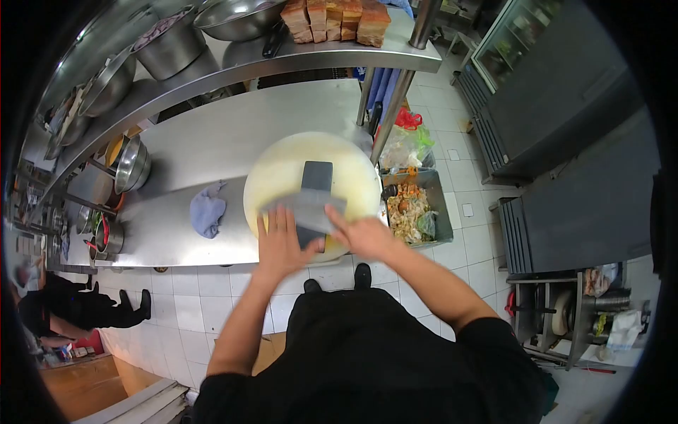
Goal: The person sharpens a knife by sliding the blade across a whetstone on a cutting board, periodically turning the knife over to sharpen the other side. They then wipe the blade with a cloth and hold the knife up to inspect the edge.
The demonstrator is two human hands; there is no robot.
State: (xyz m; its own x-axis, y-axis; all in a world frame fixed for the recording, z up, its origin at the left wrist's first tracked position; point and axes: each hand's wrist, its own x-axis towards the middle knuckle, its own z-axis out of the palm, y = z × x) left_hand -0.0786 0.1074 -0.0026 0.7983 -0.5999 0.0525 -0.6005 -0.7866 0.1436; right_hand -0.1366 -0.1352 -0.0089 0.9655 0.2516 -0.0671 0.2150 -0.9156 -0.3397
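A dark grey whetstone (318, 175) lies lengthwise on a round, pale yellow cutting board (275, 167). Across the stone rests a broad cleaver (302, 205), its blade blurred by motion. My right hand (369, 237) is closed at the cleaver's right end; the handle is hidden under the fingers. My left hand (280, 247) lies with straight fingertips on the near side of the blade, thumb spread out toward the stone's near end. A crumpled blue-grey cloth (207, 210) is on the steel counter, left of the board.
A steel shelf (247, 62) spans the far side, with pork slabs (335, 21) and metal bowls. Right of the board stands a grey bin (443, 212) of food scraps. Pots (108, 235) stand at the counter's left end. Another person (78, 304) is at far left.
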